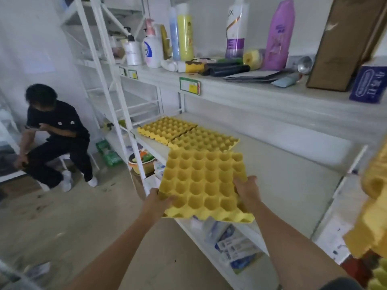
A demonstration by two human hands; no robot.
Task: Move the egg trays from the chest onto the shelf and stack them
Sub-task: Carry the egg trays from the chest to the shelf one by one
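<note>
- We see the white shelf [282, 164] with two yellow egg trays [167, 128] lying side by side at its left end.
- We hold a third egg tray [202, 185] in the air, over the shelf's front edge.
- Our left hand [156, 203] and right hand [248, 190] grip its two sides; the thumbs lie on top, the other fingers are hidden beneath.

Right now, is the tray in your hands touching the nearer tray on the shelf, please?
Cannot tell: in the head view the held tray overlaps the nearer shelf tray, hiding any gap.
</note>
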